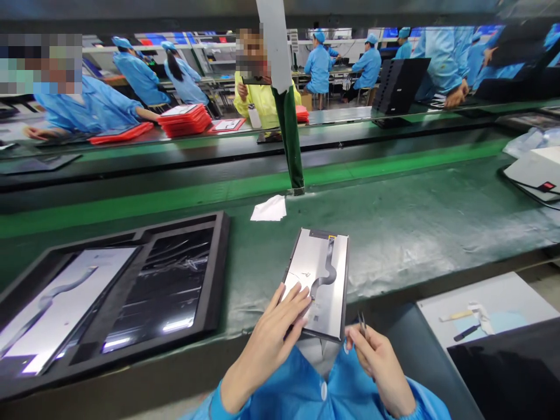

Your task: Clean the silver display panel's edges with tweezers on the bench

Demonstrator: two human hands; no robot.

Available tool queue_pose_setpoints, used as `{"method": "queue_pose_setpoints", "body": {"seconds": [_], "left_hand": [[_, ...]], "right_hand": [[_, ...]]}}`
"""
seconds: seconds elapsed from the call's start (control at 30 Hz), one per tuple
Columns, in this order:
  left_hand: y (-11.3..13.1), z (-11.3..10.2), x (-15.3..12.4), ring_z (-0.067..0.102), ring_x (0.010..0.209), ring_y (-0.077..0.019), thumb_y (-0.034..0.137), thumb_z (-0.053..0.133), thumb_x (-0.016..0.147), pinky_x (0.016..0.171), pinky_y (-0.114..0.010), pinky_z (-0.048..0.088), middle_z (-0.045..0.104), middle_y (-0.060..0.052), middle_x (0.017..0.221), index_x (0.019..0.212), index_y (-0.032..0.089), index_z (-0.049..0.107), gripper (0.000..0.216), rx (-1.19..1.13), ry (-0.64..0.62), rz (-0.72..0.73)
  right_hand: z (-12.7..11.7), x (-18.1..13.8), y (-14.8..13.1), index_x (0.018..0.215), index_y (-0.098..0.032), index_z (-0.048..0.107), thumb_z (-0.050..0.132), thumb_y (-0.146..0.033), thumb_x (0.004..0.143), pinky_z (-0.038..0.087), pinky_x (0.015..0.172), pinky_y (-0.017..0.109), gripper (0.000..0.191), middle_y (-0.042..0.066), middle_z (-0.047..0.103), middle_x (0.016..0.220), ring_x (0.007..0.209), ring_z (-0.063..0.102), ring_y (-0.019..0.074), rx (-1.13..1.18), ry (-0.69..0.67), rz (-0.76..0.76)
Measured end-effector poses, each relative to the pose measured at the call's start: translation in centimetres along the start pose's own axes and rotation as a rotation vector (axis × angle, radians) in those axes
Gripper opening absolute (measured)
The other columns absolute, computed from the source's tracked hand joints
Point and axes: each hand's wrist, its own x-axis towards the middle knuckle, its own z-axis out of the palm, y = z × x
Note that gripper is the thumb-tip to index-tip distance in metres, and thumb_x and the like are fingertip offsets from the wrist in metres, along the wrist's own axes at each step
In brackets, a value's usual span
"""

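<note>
A tablet-sized display panel [301, 263] lies with its silvery back up near the front edge of the green bench. A dark, curved flex cable [325, 280] runs down from its top end. My left hand [280, 326] rests on the panel's lower left part, fingers stretched out and touching it near the cable's lower end. Just beyond the panel's lower right corner, my right hand [371, 353] is closed on tweezers [361, 322], whose tips point up. Its thumb and fingers hide most of the tweezers.
A black foam tray [222, 251] holding more display panels stands on the left. A white cloth [269, 208] lies behind my panel. To the right, a white board [494, 291] bears small tools. A post [293, 140] rises at the bench's back; co-workers sit across the line.
</note>
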Motion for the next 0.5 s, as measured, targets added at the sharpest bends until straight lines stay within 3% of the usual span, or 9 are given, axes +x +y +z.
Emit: {"method": "queue_pose_setpoints", "body": {"seconds": [0.23, 0.5], "left_hand": [[0.5, 0.1, -0.6, 0.047, 0.137, -0.0264, 0.023, 0.050, 0.099, 0.112, -0.049, 0.042, 0.057, -0.014, 0.141, 0.137, 0.016, 0.050, 0.039, 0.044, 0.001, 0.099], [2.8, 2.4, 1.5, 0.050, 0.134, -0.0261, 0.018, 0.051, 0.097, 0.109, -0.046, 0.047, 0.063, -0.015, 0.134, 0.130, 0.011, 0.056, 0.034, 0.045, 0.082, 0.130]], "right_hand": [[0.1, -0.1, 0.3, 0.063, -0.018, 0.058, 0.075, -0.073, 0.062, 0.011, 0.040, 0.022, 0.058, -0.011, 0.032, 0.045, 0.040, 0.018, 0.0045, -0.031, 0.005, 0.008], [-1.5, 1.1, -1.0, 0.060, -0.018, 0.056, 0.077, -0.073, 0.059, 0.012, 0.040, 0.021, 0.058, -0.012, 0.024, 0.045, 0.042, 0.015, 0.0047, 0.070, 0.195, -0.011]]}}
